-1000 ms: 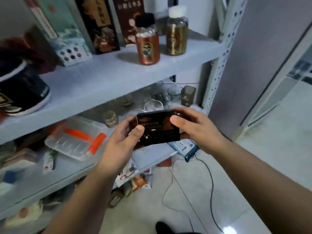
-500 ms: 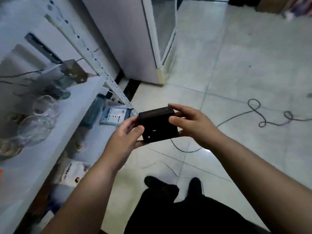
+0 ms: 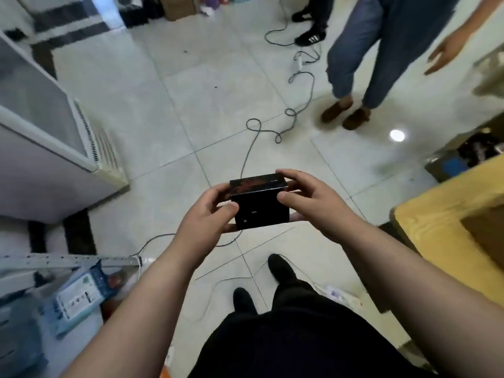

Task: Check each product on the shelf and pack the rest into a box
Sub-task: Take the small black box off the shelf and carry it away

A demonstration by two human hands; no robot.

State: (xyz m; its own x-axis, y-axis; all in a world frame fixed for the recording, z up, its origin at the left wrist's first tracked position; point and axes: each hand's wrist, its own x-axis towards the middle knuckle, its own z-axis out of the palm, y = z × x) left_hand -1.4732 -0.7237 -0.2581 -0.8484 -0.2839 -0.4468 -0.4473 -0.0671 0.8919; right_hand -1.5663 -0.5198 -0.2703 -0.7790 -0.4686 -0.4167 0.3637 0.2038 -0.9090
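Swinging away from the shelf since half a second ago, the view now takes in far more of the room, while the black box has stayed clamped between both hands, its reddish-patterned top now showing.

The pale tiled floor fills most of the picture. A white cabinet stands along its left edge, and a yellow wood-grained top juts in from the right edge. A second person in blue jeans and brown shoes stands near the far right corner of the floor, one open hand held out to the side. The shelf shows only as a perforated metal rail at the near left corner, with a blue and white packet just beside it. A grey cable loops across the middle of the floor and passes behind the box.

The black box is held in the air above the floor, between the cabinet and the yellow top and ahead of the wearer's black shoes. The left hand grips its left end, thumb pressed on the near face and fingers curled round behind. The right hand grips the right end, thumb on the near upper corner and fingers curved over the far top edge.
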